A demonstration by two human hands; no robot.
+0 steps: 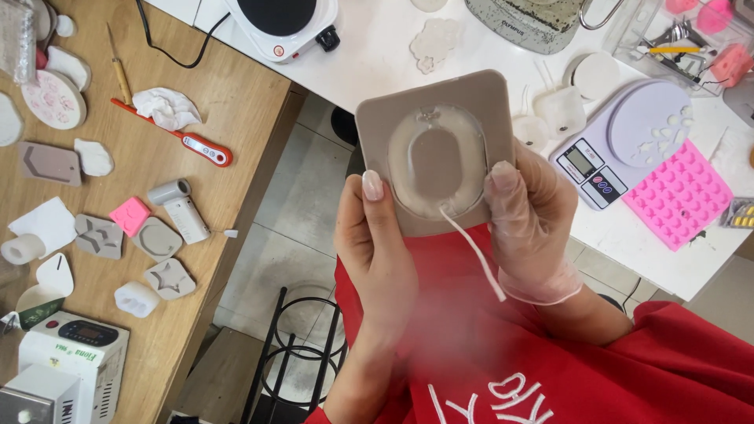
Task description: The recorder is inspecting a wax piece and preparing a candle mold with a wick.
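Observation:
A taupe square silicone mould (377, 118) with rounded corners is held up in front of me by both hands. Its oval ring cavity holds pale translucent wax (402, 169), and a white wick (475, 255) trails down from the lower edge. My bare left hand (377, 251) grips the mould's lower left, thumb resting on its face. My right hand (530, 220), in a thin clear glove, grips the right side with the thumb pressing the wax rim.
Wooden table (243, 102) at left carries a red probe thermometer (184, 140), several grey moulds (157, 239), a pink mould (129, 215), and a white device (75, 357). White counter (377, 47) at right holds a hot plate (283, 23), lilac scale (620, 141), pink tray mould (679, 196).

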